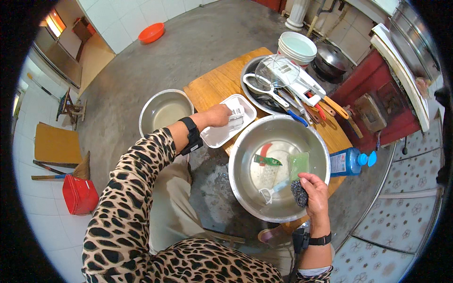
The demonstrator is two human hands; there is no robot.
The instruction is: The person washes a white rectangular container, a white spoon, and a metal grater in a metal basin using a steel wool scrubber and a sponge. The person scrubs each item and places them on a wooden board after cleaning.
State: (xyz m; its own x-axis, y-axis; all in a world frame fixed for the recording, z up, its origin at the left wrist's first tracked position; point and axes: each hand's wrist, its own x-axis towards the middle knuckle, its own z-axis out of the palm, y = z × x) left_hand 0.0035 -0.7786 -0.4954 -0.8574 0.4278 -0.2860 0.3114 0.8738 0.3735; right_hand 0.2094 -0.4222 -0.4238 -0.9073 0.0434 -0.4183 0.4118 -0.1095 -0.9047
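My left hand (218,115) is over a white plastic tray (212,137), at some white and clear slotted pieces (236,112) that look like grater inserts. Its fingertips are hidden, so a grip cannot be made out. In my right hand (314,192) is a dark scouring pad (299,194), held above the near right rim of a large metal basin (244,177). Inside that basin lie a pale green rectangular piece (298,163), a green-handled item (269,160), a red strip (266,149) and a white-and-blue peeler (273,191) in shallow water.
A blue detergent bottle (342,162) stands right of the basin. Behind it, a metal bowl (247,70) overflows with knives, a strainer (260,82) and a wire skimmer (277,70) on the wooden table (208,83). Another metal basin (166,109) with cloudy water sits left of the tray.
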